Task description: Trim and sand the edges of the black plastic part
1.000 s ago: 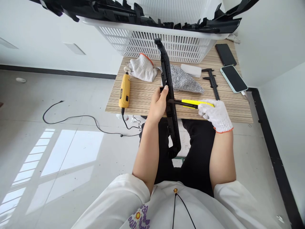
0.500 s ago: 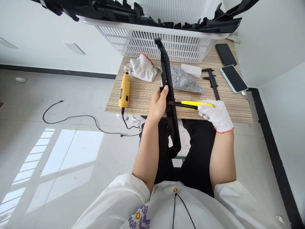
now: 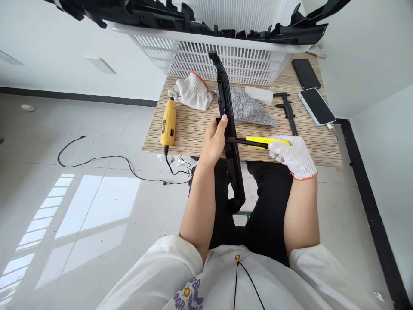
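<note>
My bare left hand (image 3: 214, 140) is closed around the middle of a long black plastic part (image 3: 235, 172), which stands lengthwise across the table's front edge, its lower end above my lap. In a white knitted glove with an orange cuff, my right hand (image 3: 294, 156) grips a yellow-and-black tool (image 3: 258, 142). The tool's dark tip meets the black part just beside my left fingers; the exact contact point is too small to make out.
On the striped table (image 3: 193, 133) lie a yellow rotary tool (image 3: 168, 122), a white glove (image 3: 193, 92), a grey cloth (image 3: 250, 107), a white bottle (image 3: 259, 95), a caliper (image 3: 288, 113) and two phones (image 3: 317, 106). Behind stands a white basket (image 3: 226, 60) with black parts (image 3: 155, 19) on top.
My right hand and the yellow-and-black tool have shifted very slightly to the right. The black part and my left hand are almost unmoved.
</note>
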Action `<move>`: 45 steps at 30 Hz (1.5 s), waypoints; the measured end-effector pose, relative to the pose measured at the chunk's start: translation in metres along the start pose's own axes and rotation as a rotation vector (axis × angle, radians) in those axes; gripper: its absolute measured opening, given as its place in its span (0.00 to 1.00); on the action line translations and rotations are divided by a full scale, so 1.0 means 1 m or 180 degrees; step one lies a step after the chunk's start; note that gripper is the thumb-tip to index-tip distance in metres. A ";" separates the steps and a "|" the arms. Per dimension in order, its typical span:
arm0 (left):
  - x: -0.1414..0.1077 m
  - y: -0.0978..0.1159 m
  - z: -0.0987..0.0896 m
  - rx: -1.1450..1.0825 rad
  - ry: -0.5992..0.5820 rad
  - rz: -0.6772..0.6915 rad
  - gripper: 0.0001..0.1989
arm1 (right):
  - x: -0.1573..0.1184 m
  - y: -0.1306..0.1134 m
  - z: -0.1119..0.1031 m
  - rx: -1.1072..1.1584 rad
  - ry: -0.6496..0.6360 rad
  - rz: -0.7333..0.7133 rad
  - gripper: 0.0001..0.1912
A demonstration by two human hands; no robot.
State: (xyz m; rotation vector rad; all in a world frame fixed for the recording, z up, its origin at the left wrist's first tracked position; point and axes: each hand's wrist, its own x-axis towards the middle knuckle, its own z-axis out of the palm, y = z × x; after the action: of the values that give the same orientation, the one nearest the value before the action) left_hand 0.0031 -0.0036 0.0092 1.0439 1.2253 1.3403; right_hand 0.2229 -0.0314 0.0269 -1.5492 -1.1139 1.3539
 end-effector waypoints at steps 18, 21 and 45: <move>0.002 0.001 -0.008 -0.0503 -0.0310 -0.0133 0.20 | -0.002 -0.001 -0.003 0.0086 -0.0066 0.0001 0.09; 0.000 0.003 -0.006 -0.0392 -0.0210 -0.0044 0.17 | -0.003 -0.002 -0.002 0.0120 0.0008 -0.0080 0.08; 0.002 0.005 -0.004 -0.0301 0.0139 0.0123 0.15 | 0.002 0.005 0.003 0.0165 0.0328 -0.0359 0.14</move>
State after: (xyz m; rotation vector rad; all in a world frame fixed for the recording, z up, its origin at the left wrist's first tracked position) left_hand -0.0012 -0.0024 0.0136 0.9804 1.1673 1.4435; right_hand 0.2206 -0.0312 0.0217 -1.4794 -1.0780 1.2049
